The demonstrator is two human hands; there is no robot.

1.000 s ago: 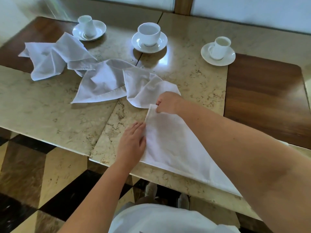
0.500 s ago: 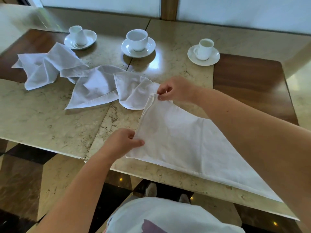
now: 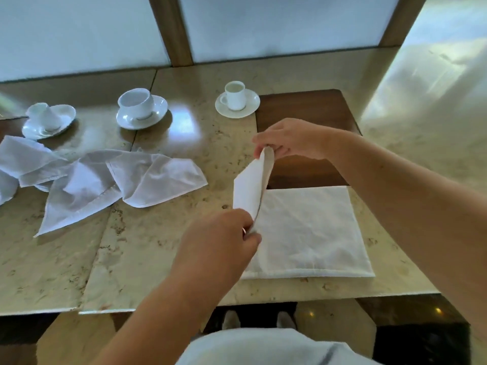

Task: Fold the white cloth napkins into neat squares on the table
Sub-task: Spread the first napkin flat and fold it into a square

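The fingers (image 3: 259, 148) of the right hand (image 3: 292, 139) are pinched on the far corner of a lifted flap, and those of the left hand (image 3: 224, 238) are curled tight on its near corner, so both hands hold the same raised edge of the napkin (image 3: 311, 233). That edge stands nearly upright between them, bowed a little, while the rest of the cloth lies flat by the near edge of the desk (image 3: 158, 259), toward its right side, its far edge lying along the dark wooden inlay (image 3: 303, 109).

From where I stand this looks like the halving fold, with the left side being carried over to the right. To do it well, I'd say both corners should travel together at the same height, keeping the edge taut so it doesn't sag in the middle. They should land squarely on the right-hand corners, edge to edge, before either pinch lets go. The flat part has some soft wrinkles, and a palm swept from the crease outward would likely press those out. The bottom layer could drag, since the stone top looks slick, so a slow laydown seems wiser than a flick.

Further out, a heap of unfolded napkins (image 3: 105, 180) sprawls toward the left edge, well apart from the one in hand. Along the far side sit three cups on saucers: one (image 3: 47, 119) at the left, a wider one (image 3: 139, 106) in the middle, a small one (image 3: 235, 98) just beside the inlay.
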